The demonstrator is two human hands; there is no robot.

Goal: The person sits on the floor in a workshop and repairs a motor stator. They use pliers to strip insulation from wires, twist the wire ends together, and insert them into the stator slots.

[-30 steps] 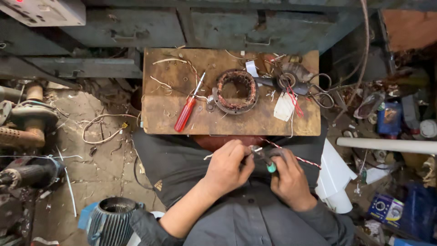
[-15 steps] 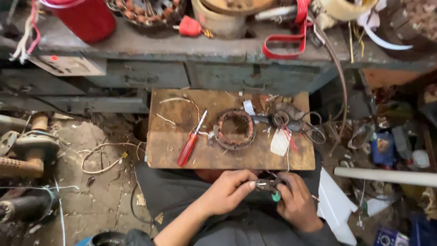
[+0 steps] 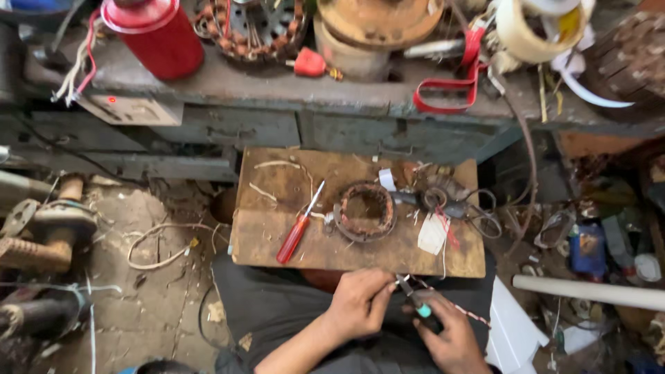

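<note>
— While the red canister (image 3: 156, 34) is standing shut on the table (image 3: 277, 86), its contents hidden, what are the hands doing?

— Both are working low, over the lap. The left hand (image 3: 360, 301) is pinching a wire (image 3: 450, 305); the right hand (image 3: 450, 339) is gripping small pliers (image 3: 414, 296), pointing up-left.

— Anything changing?

— Since a moment ago, the view is tilting upward, showing more table.

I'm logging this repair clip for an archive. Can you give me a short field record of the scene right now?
setting: cluttered workshop, wooden board over the person's lap
left hand: pinching a thin wire
right hand: holding a small teal-handled tool
on board: red screwdriver, round motor stator, white paper tag
bench behind: red canister, tape roll
</note>
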